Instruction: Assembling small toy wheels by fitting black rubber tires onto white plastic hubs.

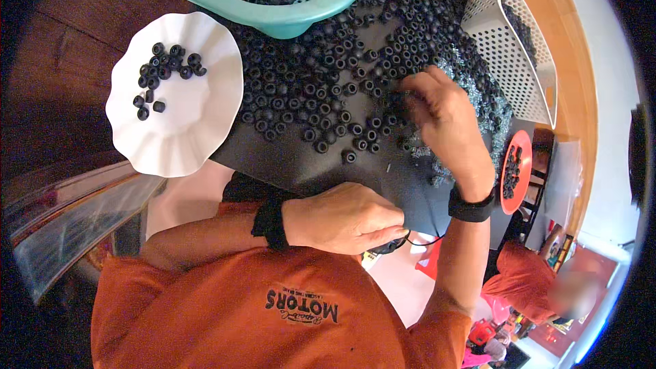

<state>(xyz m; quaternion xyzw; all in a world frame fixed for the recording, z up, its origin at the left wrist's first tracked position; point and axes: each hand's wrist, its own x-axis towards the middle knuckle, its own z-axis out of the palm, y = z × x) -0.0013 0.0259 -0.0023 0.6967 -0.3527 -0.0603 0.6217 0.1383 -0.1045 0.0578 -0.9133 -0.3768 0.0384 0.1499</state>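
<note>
Small black ring-shaped pieces (pixel 324 89) lie spread in a thick layer over the dark table. My right hand (pixel 444 119) reaches in among them at the right, fingers bent downward and smeared by motion; whether they hold a piece is not clear. Beside that hand is a heap of small silvery metal bits (pixel 488 102). My left hand (pixel 348 219) is closed near the table's front edge, thumb and fingertips pressed together. At its fingertips shows a dark rounded object (pixel 388 246) with a thin black cord; what the fingers pinch is hidden.
A white wavy-edged plate (pixel 212 119) at the left bears several black pieces. At the back stands a teal basket (pixel 287 19) full of them. A white perforated basket (pixel 499 48) and a red plate (pixel 523 147) are at the right. A person in orange (pixel 523 277) sits beyond.
</note>
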